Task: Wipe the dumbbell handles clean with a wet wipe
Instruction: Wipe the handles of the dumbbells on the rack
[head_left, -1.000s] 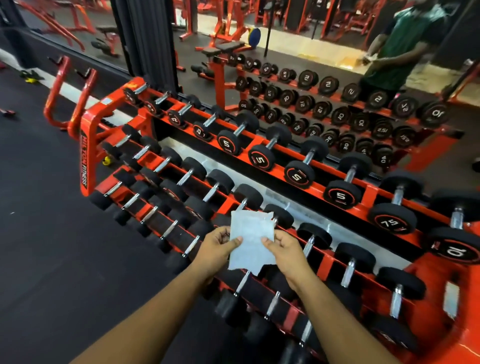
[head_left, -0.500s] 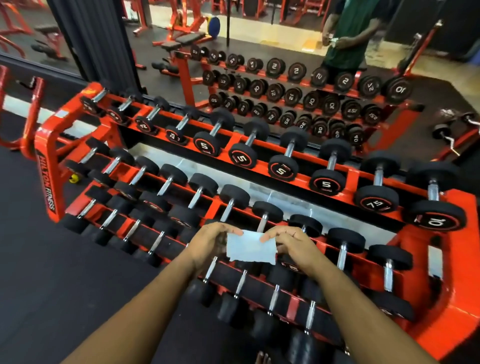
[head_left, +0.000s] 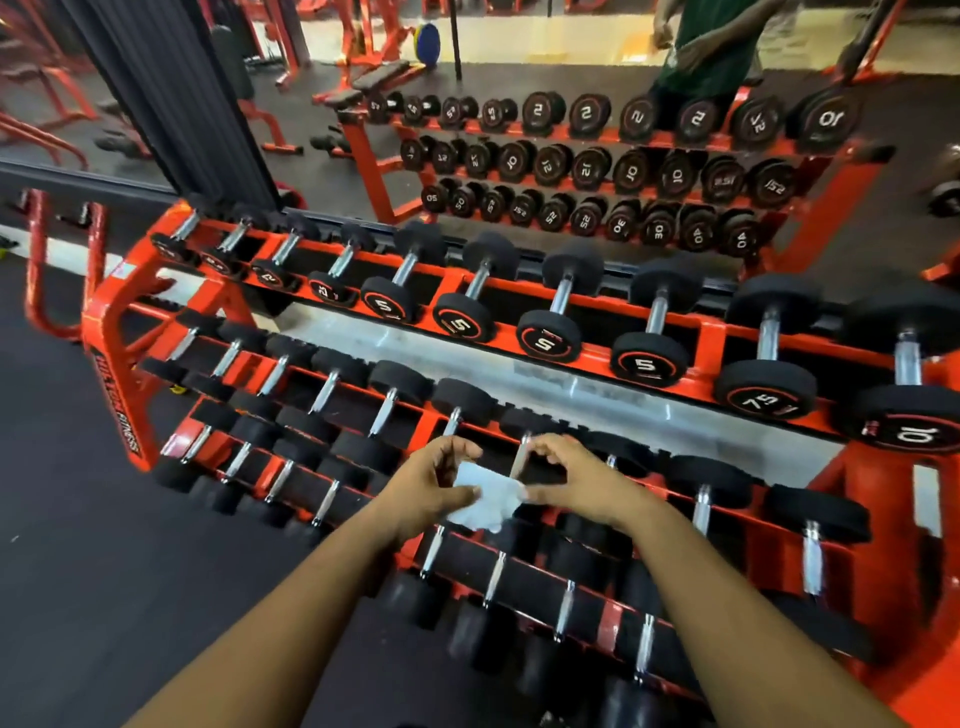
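A small white wet wipe (head_left: 485, 496) is folded and bunched between both hands above the rack's lower rows. My left hand (head_left: 428, 480) pinches its left side with thumb and curled fingers. My right hand (head_left: 569, 478) pinches its right corner. Black dumbbells with chrome handles (head_left: 558, 293) lie in three tiers on the orange rack (head_left: 111, 332). One chrome handle (head_left: 519, 457) shows just behind the wipe, between my hands. Neither hand touches a dumbbell.
A wall mirror behind the rack reflects the dumbbell rows (head_left: 587, 166) and a person in a green shirt (head_left: 711, 47). Dark rubber floor (head_left: 78, 545) lies to the left. An orange frame (head_left: 57, 260) stands at the far left.
The wipe hung flat and open a second ago; now both hands have folded it into a smaller bunch and lowered it. The view has shifted left along the rack.
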